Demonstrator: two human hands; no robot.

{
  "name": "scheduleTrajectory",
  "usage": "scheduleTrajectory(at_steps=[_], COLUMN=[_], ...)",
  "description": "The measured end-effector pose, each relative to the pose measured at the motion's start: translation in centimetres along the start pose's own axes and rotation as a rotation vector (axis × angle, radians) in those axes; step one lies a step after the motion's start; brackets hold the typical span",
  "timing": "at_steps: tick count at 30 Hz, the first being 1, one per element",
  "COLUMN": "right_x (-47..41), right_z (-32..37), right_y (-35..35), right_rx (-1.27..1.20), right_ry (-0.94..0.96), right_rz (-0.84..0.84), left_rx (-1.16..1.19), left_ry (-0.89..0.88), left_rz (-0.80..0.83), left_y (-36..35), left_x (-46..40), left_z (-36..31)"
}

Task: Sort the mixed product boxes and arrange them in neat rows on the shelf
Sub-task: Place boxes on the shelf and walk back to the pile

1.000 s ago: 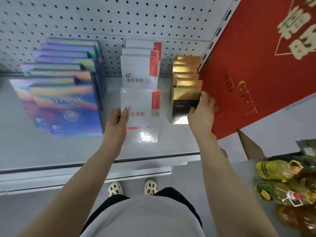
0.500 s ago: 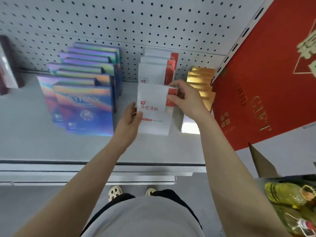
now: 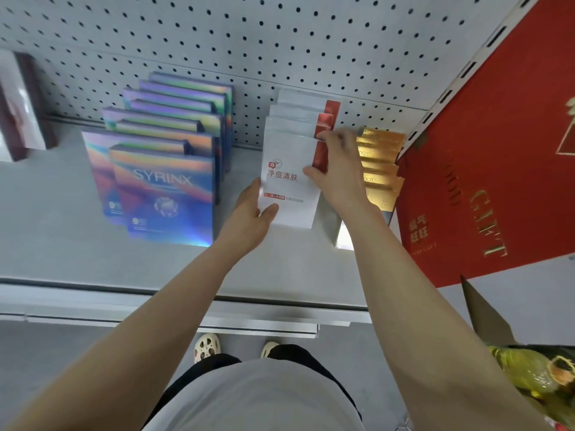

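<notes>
Since half a second ago, the front white-and-red box [image 3: 289, 181] has been pushed back upright against the white row on the grey shelf [image 3: 62, 244], between the holographic SYRINX boxes [image 3: 168, 194] and the gold boxes [image 3: 378, 169]. Left hand [image 3: 252, 216] pinches its lower left corner, thumb on the face; right hand [image 3: 339, 169] grips its red right edge with curled fingers.

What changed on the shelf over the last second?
The right hand left the gold boxes and now grips the front white box, which went from lying flat to standing against its row. The left hand still holds it. The SYRINX boxes stayed put.
</notes>
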State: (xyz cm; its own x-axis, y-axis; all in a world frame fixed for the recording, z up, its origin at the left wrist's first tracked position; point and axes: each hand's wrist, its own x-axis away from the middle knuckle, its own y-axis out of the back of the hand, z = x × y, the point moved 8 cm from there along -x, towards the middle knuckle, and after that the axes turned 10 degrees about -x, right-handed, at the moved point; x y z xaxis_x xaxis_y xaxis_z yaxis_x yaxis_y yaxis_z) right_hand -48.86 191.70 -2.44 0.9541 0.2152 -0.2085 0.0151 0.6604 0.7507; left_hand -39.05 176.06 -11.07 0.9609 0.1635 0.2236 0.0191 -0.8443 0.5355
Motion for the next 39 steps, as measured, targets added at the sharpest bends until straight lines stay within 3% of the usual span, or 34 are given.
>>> scheduleTrajectory(at_steps=[7, 12, 16, 24, 34, 39], right_x=[0.6, 3.4, 6.7, 15.3, 27.8, 33.2], right_z=[0.6, 1.4, 2.7, 12.4, 34.7, 45.2], right_y=[0.2, 1.5, -0.3, -13.0, -34.3, -43.0], right_rx=[0.105, 0.016, -0.085, -0.183, -0.313, -0.342], right_ry=[0.047, 0.106, 0.181, 0.342, 0.5, 0.561], right_rz=[-0.017, -0.214, -0.216, 0.076, 0.5, 0.721], left_rx=[-0.035, -0.061, -0.01, 0.086, 0.078, 0.107], left_ry=[-0.024, -0.078, -0.108, 0.082, 0.434, 0.585], left_rz=[-0.037, -0.235, -0.392, -0.573, -0.866, -0.965], left_y=[1.2, 4.0, 7.0, 15.8, 33.7, 40.0], left_x=[1.0, 4.1, 8.0, 18.7, 39.1, 46.9], left_z=[-1.2, -0.5, 1.7, 12.3, 33.4, 40.5])
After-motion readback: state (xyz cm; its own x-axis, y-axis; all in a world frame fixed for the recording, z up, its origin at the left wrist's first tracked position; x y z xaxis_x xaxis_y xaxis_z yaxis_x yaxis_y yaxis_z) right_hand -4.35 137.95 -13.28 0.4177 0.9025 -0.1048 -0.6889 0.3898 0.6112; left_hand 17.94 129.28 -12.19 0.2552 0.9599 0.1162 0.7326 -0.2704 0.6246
